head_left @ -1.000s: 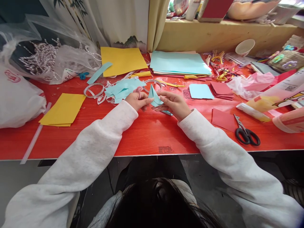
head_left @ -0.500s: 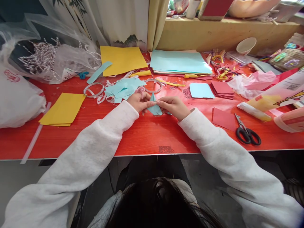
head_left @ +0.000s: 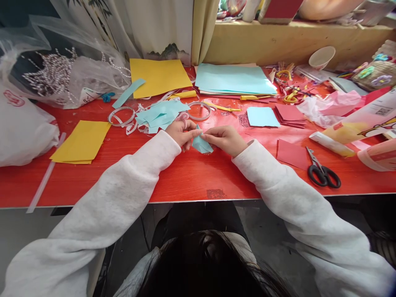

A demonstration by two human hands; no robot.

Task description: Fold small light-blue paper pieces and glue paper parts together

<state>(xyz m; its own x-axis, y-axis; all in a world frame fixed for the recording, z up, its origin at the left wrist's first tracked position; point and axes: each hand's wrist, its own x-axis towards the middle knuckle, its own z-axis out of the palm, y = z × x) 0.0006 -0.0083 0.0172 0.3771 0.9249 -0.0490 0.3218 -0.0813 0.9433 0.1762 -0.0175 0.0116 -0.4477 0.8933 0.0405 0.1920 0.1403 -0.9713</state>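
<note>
Paper fold in pale blue, small and peaked (head_left: 202, 145), held over the glossy red tabletop (head_left: 185, 177), near its front edge; whether it touches the surface, cannot tell. Left hand (head_left: 185, 134) pinches it near the peak, thumb against fingers; right hand (head_left: 225, 139) grips its right side likewise, fingers closed. Some fingertips and the paper's rear folds hidden. Pink loop (head_left: 182, 117) at left hand, hard to make out. Just beyond, loose pale blue paper scraps (head_left: 162, 115), partly overlapped by that hand, and a clear tape ring (head_left: 208, 113). Rightward, black-handled scissors (head_left: 321, 174) just beside a red paper square (head_left: 292, 153). White plastic bag (head_left: 26, 132) cut off at left; pink cylindrical container (head_left: 375, 156), at right.
</note>
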